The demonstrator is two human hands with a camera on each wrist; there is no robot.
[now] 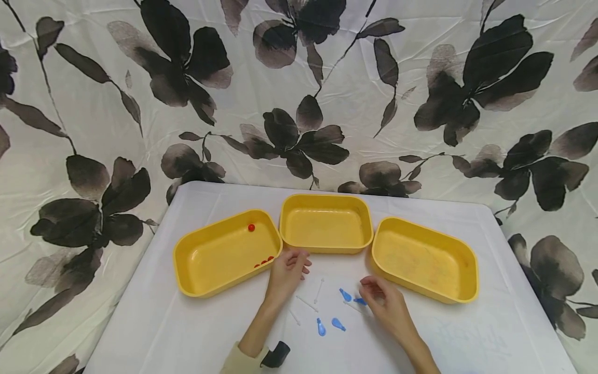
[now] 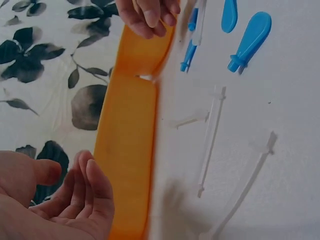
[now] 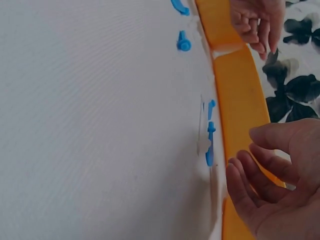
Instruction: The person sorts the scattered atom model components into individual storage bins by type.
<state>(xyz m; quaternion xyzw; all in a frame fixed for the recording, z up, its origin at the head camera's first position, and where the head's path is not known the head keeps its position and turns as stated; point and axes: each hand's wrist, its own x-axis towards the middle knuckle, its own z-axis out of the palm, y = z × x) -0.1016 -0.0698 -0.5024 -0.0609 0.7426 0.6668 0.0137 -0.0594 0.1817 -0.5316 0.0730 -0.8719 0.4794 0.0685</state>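
My left hand [image 1: 286,275] hovers beside the right end of the left yellow bin [image 1: 215,254], its fingers loosely bent around nothing. To the right, my right hand [image 1: 385,306] is near the front edge of the right yellow bin [image 1: 420,254]. It holds nothing either; in the right wrist view its thumb and fingers [image 3: 242,192] stand apart. Between the hands, several small blue paddle-shaped plastic pieces [image 1: 321,326] lie on the white table. Thin white plastic sticks [image 1: 307,303] with small knobbed ends are scattered among them. One blue piece [image 1: 359,301] is close to my right fingertips.
A third yellow bin [image 1: 327,223] stands between the other two at the back. In the left bin lie several red pieces, including a round one [image 1: 251,227]. A floral cloth [image 1: 299,78] hangs behind the table [image 1: 154,322]. A dark band [image 1: 275,355] is at my left sleeve.
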